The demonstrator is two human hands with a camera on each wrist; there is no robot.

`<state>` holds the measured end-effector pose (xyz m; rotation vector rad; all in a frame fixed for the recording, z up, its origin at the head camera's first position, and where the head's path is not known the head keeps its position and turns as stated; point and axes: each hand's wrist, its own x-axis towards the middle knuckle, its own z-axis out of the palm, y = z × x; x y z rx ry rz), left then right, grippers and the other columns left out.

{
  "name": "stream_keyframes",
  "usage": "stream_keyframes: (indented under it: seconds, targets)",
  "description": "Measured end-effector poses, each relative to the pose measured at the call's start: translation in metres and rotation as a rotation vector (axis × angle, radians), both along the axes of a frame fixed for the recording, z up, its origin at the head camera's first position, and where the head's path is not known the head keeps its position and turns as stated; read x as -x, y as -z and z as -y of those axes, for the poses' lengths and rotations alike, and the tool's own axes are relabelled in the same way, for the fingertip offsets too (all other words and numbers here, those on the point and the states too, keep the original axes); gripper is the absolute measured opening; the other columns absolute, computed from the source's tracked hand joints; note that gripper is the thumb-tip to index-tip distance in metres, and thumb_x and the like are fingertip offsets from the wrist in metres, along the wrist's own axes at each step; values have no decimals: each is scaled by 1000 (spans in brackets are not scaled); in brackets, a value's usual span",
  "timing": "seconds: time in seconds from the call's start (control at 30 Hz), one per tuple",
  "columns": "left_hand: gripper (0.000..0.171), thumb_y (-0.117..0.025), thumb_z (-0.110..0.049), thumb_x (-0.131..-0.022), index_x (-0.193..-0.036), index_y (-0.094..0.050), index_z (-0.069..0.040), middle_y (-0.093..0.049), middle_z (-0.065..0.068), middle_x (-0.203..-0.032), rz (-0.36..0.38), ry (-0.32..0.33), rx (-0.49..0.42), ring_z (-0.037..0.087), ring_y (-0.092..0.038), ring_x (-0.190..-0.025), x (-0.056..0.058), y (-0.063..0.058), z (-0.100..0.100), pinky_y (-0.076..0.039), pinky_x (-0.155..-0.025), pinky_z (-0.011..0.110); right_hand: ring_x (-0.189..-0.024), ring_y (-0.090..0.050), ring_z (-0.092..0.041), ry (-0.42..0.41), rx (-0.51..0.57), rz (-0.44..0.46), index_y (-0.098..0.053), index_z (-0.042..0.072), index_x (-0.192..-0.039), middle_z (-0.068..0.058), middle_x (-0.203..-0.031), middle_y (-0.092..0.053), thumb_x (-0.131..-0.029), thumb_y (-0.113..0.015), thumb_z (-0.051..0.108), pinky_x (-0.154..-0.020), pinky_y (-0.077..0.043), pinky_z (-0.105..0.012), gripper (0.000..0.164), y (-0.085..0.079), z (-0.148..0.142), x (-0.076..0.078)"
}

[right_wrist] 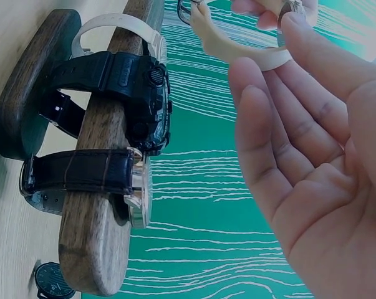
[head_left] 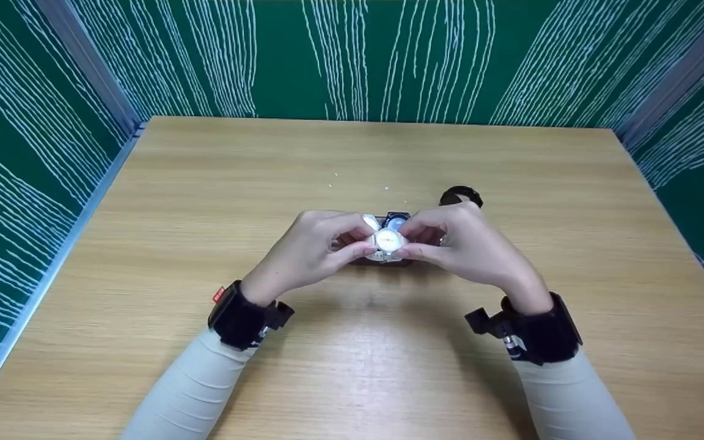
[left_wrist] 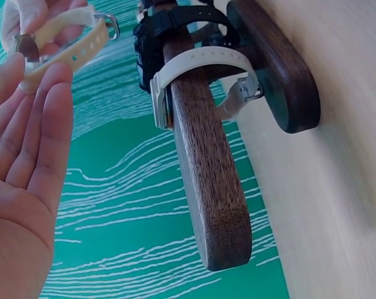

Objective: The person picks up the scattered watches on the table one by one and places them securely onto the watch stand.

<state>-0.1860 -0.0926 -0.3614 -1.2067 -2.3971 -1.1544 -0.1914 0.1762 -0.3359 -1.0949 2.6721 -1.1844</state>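
Note:
Between my two hands I hold a wristwatch [head_left: 388, 240] with a pale round dial and a cream strap. My left hand [head_left: 321, 244] pinches its left side between thumb and fingers. On the other side, my right hand [head_left: 462, 244] pinches it the same way. The cream strap [right_wrist: 237, 47] curves in a loop with its buckle end loose. Right behind the hands stands a dark wooden watch stand [left_wrist: 206, 149]. Its bar carries a white-strapped watch [left_wrist: 203, 59], a chunky black watch [right_wrist: 128, 93] and a watch with a dark leather strap [right_wrist: 81, 171].
Beyond my right hand, a black watch [head_left: 463, 194] lies on the wooden table [head_left: 236, 165]. Some tiny pale specks are scattered on the tabletop behind the stand. Green panels with white streaks [head_left: 340, 55] border the table at the back and both sides.

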Motion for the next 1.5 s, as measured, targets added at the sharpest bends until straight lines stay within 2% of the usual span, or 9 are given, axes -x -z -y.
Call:
stream_keyframes:
  seconds: [0.2,0.43,0.6,0.73,0.93,1.07,1.27,1.5]
  targets:
    - [15,-74,-21,-102,-104,-76,-6,-79,3,-99,3,3,-1,9,-73,-86,0,-1,1,-60,-77,22,-81,-73,-7,-18,2,4,-81,11,-106,8,-93,-78,-91,-86,16,-74,-59,-23,17,2,1,1]
    - [16,-74,-22,-102,-102,-75,-6,-78,2,-96,-8,12,-13,10,-73,-85,0,-1,2,-62,-75,31,-83,-73,-5,-30,-13,15,-81,13,-112,10,-94,-78,-91,-86,20,-74,-59,-25,22,2,2,2]
    - [15,-74,-21,-102,-100,-75,-5,-78,3,-97,-7,-1,-27,10,-73,-84,0,-2,5,-62,-74,28,-84,-74,-7,-33,-17,28,-79,10,-121,6,-99,-79,-92,-86,19,-74,-59,-25,31,2,0,3]
    - [16,-75,-21,-101,-101,-75,-4,-79,5,-96,-1,-32,-28,11,-74,-84,0,-5,10,-61,-75,23,-86,-74,-9,-4,-25,45,-77,9,-126,2,-105,-80,-95,-83,20,-76,-61,-27,34,1,-6,6]
    - [18,-75,-22,-100,-104,-75,-4,-79,7,-96,-2,-116,-27,14,-75,-84,4,-15,25,-60,-74,20,-82,-73,-11,89,-44,49,-78,10,-123,2,-104,-79,-97,-80,19,-75,-60,-24,28,0,-22,11]
    - [20,-73,-23,-101,-104,-75,-4,-79,7,-97,-26,-201,-29,16,-75,-84,8,-20,38,-61,-75,23,-83,-73,-14,162,-63,57,-79,9,-120,1,-100,-79,-99,-78,19,-74,-58,-22,23,0,-33,15]
    - [21,-74,-24,-101,-103,-75,-4,-79,7,-95,-54,-332,-33,17,-74,-82,14,-25,54,-62,-75,28,-91,-72,-17,273,-114,66,-80,11,-118,-1,-106,-80,-103,-74,26,-77,-55,-20,22,0,-48,21]
    - [17,-76,-21,-100,-101,-75,-4,-80,6,-95,-28,-442,-14,17,-74,-79,20,-22,64,-62,-74,32,-100,-70,-25,334,-196,121,-78,12,-122,-6,-112,-78,-105,-70,30,-85,-53,-40,26,4,-60,26]
